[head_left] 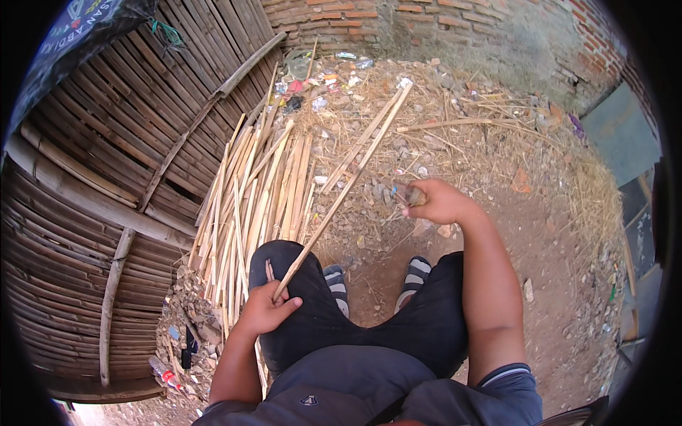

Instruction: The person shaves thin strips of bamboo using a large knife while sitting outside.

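My left hand (270, 310) rests by my left thigh, closed around the lower end of a long bamboo strip (348, 186). The strip slants up and away to the right, its far end over the littered ground. In front of my right knee, my right hand (442, 201) is bent inward, thumb and fingers closed on a small grey-brown thing (410, 193). Its kind cannot be made out against the rubble. The right hand is apart from the strip. Left of my knee lies a heap of pale split bamboo strips (266, 188).
A bamboo slat wall (92, 135) rises on the left, a brick wall (455, 32) at the back. More strips (455, 123) and scattered litter lie ahead. A plastic bottle (165, 373) lies at lower left; grey panels (619, 142) lean at right.
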### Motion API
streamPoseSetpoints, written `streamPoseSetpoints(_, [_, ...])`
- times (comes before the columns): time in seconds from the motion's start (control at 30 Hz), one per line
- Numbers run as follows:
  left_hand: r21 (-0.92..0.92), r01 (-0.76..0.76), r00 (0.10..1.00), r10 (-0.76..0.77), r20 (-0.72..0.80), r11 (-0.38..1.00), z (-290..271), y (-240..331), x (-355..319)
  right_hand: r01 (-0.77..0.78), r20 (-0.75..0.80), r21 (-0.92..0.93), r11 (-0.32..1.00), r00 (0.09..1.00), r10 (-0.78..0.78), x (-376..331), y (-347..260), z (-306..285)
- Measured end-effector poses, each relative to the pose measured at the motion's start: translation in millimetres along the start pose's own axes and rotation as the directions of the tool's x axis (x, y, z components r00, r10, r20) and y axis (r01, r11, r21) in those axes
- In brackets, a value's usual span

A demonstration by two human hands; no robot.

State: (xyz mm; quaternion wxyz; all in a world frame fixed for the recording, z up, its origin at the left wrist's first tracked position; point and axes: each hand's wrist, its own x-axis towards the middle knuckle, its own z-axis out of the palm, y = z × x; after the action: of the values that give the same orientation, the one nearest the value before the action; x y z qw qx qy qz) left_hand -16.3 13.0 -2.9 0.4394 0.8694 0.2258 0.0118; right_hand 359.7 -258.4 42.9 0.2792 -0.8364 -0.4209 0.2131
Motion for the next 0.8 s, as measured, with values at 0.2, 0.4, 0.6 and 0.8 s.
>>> streamPoseSetpoints(0.2, [-0.003,0.017,1.0,-0.017,-0.014,1.0,2,0,-2,0.205,0.28,-0.135,0.969,0.946,-0.161,-4,-51,26])
streamPoseSetpoints(0.4, [0.006,0.009,0.999,-0.008,-0.042,1.0,3,5,-3,0.021,-0.148,0.022,1.0,0.989,-0.017,4,21,-1])
streamPoseSetpoints(0.6, [0.089,0.002,1.0,-0.003,0.005,0.996,0,14,0,-0.254,-0.19,0.07,0.965,0.946,0.263,-4,32,-26])
streamPoseSetpoints(0.8, [0.055,0.027,1.0,-0.027,-0.007,0.998,1,10,0,0.082,0.153,-0.098,0.992,0.986,-0.066,4,-13,22])
